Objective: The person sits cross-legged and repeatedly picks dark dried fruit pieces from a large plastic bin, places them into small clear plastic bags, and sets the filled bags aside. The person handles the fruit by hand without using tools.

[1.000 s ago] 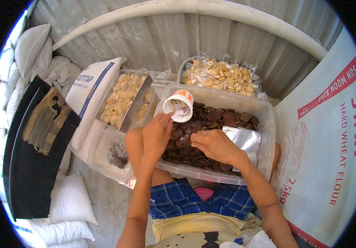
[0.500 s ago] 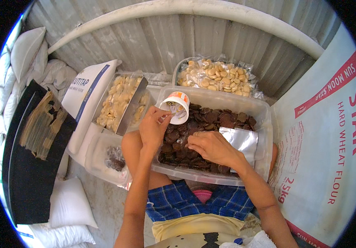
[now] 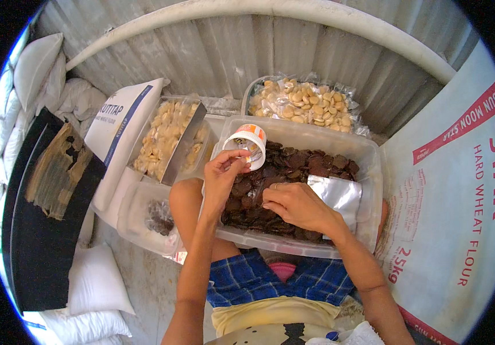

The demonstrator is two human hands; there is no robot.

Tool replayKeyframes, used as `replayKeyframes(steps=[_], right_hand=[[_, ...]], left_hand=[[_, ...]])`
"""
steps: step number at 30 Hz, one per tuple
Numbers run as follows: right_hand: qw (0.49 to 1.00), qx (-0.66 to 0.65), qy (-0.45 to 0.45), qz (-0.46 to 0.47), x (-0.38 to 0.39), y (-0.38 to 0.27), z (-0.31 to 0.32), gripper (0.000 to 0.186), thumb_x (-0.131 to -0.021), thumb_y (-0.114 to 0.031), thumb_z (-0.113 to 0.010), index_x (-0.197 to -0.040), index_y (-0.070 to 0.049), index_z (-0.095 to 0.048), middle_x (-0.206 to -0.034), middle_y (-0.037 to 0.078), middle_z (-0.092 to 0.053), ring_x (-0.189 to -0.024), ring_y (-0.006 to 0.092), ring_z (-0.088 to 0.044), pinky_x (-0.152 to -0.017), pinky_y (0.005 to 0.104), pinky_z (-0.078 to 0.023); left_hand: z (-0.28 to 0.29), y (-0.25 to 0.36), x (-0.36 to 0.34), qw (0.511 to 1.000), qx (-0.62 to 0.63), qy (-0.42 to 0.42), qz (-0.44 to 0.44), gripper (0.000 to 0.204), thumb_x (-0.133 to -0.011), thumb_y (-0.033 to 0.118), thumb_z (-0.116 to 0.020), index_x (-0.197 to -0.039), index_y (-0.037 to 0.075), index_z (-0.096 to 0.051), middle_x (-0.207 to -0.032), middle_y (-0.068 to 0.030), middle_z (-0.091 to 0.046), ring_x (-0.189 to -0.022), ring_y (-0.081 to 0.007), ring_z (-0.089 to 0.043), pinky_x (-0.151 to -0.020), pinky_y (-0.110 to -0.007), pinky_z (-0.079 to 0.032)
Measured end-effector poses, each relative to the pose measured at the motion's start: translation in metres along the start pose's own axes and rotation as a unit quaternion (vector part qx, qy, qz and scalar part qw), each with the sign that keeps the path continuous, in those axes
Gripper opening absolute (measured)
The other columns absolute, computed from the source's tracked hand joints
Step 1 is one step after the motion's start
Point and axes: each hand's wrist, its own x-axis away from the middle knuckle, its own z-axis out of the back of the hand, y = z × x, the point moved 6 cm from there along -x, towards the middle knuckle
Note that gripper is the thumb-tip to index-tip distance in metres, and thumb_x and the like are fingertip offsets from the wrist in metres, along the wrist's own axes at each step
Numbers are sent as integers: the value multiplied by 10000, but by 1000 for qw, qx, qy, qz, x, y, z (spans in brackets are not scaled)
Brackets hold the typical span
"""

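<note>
A white cup with an orange band (image 3: 259,135) lies tilted on the dark round cookies, its mouth toward me and small paper slips inside. At that mouth, my left hand (image 3: 223,176) pinches a small pale slip between thumb and forefinger. My right hand (image 3: 300,206), a ring on one finger, is closed over the cookies. Its fingertips grip what looks like the edge of a clear plastic bag, mostly lost against the dark cookies (image 3: 293,164). Everything sits in a translucent plastic tub (image 3: 368,152) across my lap. A silver foil pouch (image 3: 339,198) lies beside my right wrist.
Pale round cookies in clear bags fill a container (image 3: 299,103) behind the tub and a box (image 3: 164,141) at left. A smaller tub (image 3: 138,215) holds a few dark cookies. A large flour sack (image 3: 437,190) stands at right, a black panel (image 3: 52,253) at left.
My left hand has shifted slightly right, and its fingertips now meet at the cup's mouth around a slip. The right hand has stayed nearly in place.
</note>
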Motion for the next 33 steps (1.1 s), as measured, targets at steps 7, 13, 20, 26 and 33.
replayKeyframes(steps=[7, 13, 20, 26, 33], right_hand=[[1000, -24, 15, 10, 0, 1, -2, 145, -874, -149, -639, -852, -26, -566, -803, 178, -616, -772, 404, -626, -669, 498, -494], [1000, -25, 7, 2, 0, 1, -3, 151, -887, -154, -625, -840, -24, -565, -800, 175, -617, -769, 409, -624, -668, 501, -494], [999, -21, 24, 14, 0, -2, -3, 145, -875, -128, -661, -852, -15, -573, -771, 151, -580, -727, 366, -602, -640, 450, -476], [999, -14, 29, 11, 1, 0, -2, 150, -882, -120, -653, -858, -12, -552, -773, 154, -570, -739, 375, -598, -649, 455, -474], [1000, -21, 3, 1, 0, -1, -2, 97, -860, -86, -611, -867, -2, -565, -825, 200, -616, -797, 415, -632, -698, 498, -516]], left_hand=[[-4, 9, 7, 998, -55, -5, -9, 208, -873, 8, -709, -1078, -28, -706, -1019, -57, -685, -940, -111, -638, -840, -238, -513], [-4, 9, 7, 999, -26, 13, 28, 202, -885, 47, -713, -1074, -23, -717, -995, -62, -704, -928, -101, -637, -841, -240, -511], [1, 5, -3, 991, -127, 34, -4, 184, -907, 78, -685, -1062, -18, -716, -987, -88, -723, -877, -126, -664, -790, -265, -540], [-5, 7, -10, 903, -390, 64, -170, 157, -910, 68, -667, -1048, 4, -704, -1008, -109, -722, -844, -143, -680, -756, -280, -546], [2, 20, -3, 982, -132, 87, -104, 136, -908, 58, -672, -1033, 28, -717, -1008, -69, -692, -882, -133, -651, -743, -300, -534]])
